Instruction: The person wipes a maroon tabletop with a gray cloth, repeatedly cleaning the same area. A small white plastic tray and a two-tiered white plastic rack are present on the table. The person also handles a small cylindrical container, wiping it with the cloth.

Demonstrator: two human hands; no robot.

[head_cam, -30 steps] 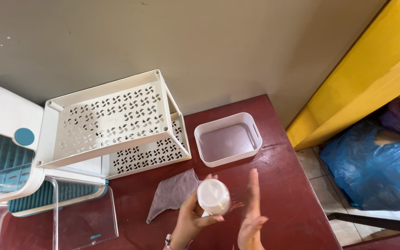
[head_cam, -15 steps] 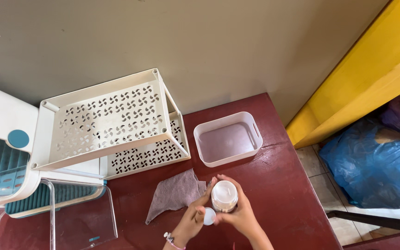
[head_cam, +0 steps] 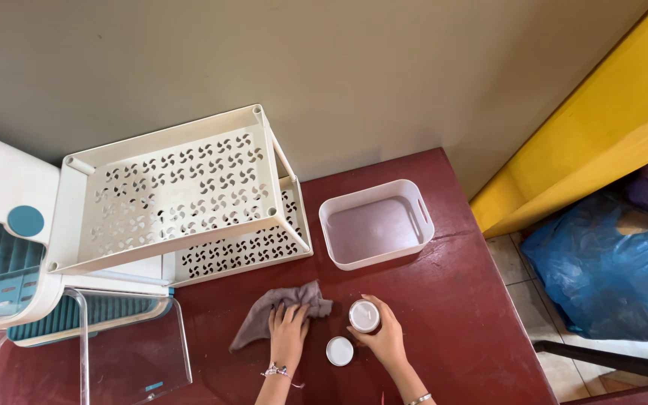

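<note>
Hands rest on a dark red worktop (head_cam: 451, 300), seen from above. Right hand (head_cam: 385, 339) has its fingers (head_cam: 382, 309) curled around a small round white jar (head_cam: 364, 316) standing upright. Its round white lid (head_cam: 340, 351) lies just beside. Left hand (head_cam: 288, 330) presses spread fingers on a crumpled grey cloth (head_cam: 264, 311).

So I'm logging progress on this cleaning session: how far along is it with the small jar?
Done: the round white lid is off and lies on the dark red table. In hand: the right hand holds the small open white jar upright on the table, while the left hand presses on the grey cloth. Left: cloth and jar are apart, and the white plastic bin holds nothing.
</note>
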